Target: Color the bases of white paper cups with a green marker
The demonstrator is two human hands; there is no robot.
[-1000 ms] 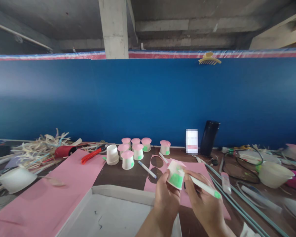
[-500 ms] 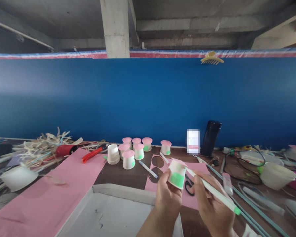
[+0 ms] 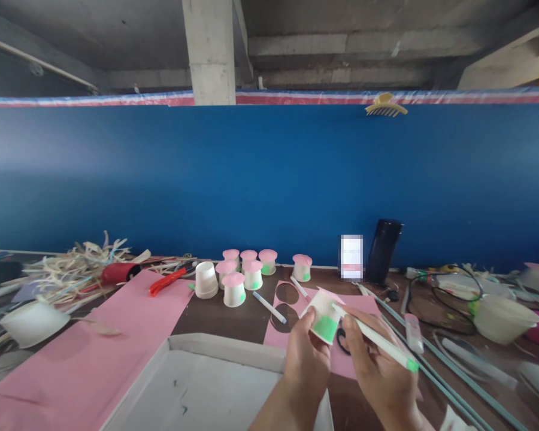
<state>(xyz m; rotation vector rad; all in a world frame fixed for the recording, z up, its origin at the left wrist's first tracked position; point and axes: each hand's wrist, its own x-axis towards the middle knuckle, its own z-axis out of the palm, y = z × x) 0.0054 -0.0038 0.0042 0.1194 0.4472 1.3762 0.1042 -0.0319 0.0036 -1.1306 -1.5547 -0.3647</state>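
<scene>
In the head view, the left hand point(image 3: 308, 356) holds a paper cup point(image 3: 326, 317) in front of the person, its fingers point(image 3: 306, 323) closed round the near side. The cup is tilted, with a pink disc point(image 3: 330, 294) at its top and a green patch point(image 3: 326, 328) on its lower side. The right hand point(image 3: 384, 368) grips a white marker point(image 3: 379, 339) in narrowed fingers; its tip is at the cup's side by the green patch, though whether it touches cannot be told. The marker's other end is green.

Beyond the hands lies pink paper point(image 3: 366, 304) with round holes cut in it, and the black handle of scissors point(image 3: 341, 341) shows partly hidden behind the right hand. A white tray point(image 3: 224, 348) sits to the left of the left forearm. On the tabletop point(image 3: 215, 320) behind it stand six pink-topped cups point(image 3: 234, 293) in a cluster, with one more point(image 3: 302, 270) apart on their right. A plain white cup point(image 3: 206, 280) stands upside down on their left. A capped pen point(image 3: 269, 307) lies between the cluster and the paper. Farther right, a black cylinder point(image 3: 385, 251) leans at the blue wall point(image 3: 269, 179).
</scene>
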